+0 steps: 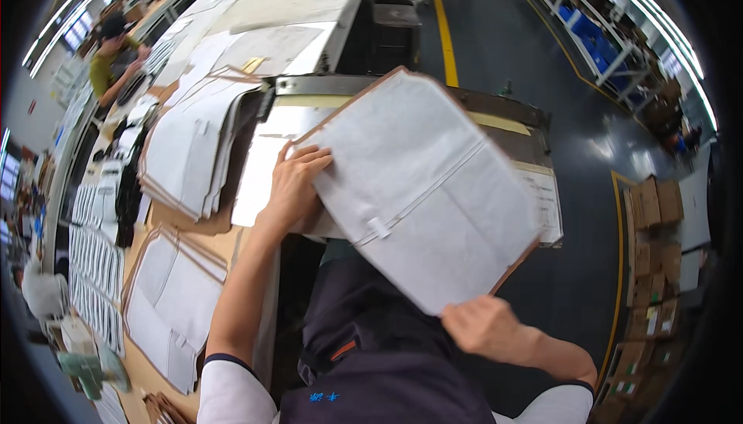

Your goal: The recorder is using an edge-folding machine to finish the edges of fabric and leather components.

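Observation:
A large white panel (433, 168) with brown edging is held up at a slant in front of me. A stitched seam crosses it, and a small white tab sits near its lower left edge. My left hand (294, 184) is closed on the panel's left edge, the fingers lying over its face. At the bottom corner, my right hand (484, 329) pinches the edge; it is slightly blurred. Behind the panel, and partly covered by it, is a metal-framed worktop (259, 164) with a bright white surface.
To my left, a thick stack of similar panels (182, 149) lies beyond a lower stack (166, 312) on a brown table (147, 374). A person (112, 60) works farther left. Cardboard boxes (654, 261) stand at the right, past the dark floor (584, 284). Shelving (596, 44) lines the far right.

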`<state>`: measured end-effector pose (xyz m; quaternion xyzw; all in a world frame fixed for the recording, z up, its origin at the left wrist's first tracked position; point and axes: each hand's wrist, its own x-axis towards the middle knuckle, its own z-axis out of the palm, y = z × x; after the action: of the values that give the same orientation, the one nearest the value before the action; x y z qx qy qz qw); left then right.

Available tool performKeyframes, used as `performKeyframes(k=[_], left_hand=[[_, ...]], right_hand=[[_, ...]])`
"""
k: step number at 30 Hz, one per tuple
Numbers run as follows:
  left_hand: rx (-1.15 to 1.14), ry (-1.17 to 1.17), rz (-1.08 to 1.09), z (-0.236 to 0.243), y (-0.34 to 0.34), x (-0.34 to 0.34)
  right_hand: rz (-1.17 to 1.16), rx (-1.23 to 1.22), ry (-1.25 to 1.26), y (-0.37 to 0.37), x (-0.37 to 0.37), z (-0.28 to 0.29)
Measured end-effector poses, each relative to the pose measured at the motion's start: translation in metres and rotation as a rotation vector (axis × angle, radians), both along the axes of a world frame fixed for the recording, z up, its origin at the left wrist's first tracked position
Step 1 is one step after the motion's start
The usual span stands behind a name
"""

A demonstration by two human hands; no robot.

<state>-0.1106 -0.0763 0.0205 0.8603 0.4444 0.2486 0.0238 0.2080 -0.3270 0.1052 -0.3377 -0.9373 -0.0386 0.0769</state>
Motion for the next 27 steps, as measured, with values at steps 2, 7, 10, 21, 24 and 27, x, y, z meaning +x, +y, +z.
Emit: performKeyframes(k=[2,7,10,21,24,27], left_hand=[[-0.155,0.118,0.002,0.023,0.005,0.01],[-0.543,0.144,-0.166,0.067,0.043,0.007],[-0.551,0.302,-0.07,0.059,0.046,0.017],[-0.149,0.267,-0.104,-0.008,0.024,0.052],[-0.088,0.207,-0.16,-0.012,0.046,0.077],[-0.025,0.14,-0.192,-0.012,0.063,0.095]], right_hand=[[0.079,-0.177,0.105,0.002,-0.015,-0.018],[0.323,-0.786,0.415,0.032,-0.082,-0.047],[0.374,-0.885,0.618,0.076,-0.1,-0.052],[-0.323,0.089,0.35,0.245,0.008,-0.111],[-0.368,0.094,0.298,0.253,0.03,-0.107],[-0.431,0.101,0.26,0.259,0.048,-0.101]])
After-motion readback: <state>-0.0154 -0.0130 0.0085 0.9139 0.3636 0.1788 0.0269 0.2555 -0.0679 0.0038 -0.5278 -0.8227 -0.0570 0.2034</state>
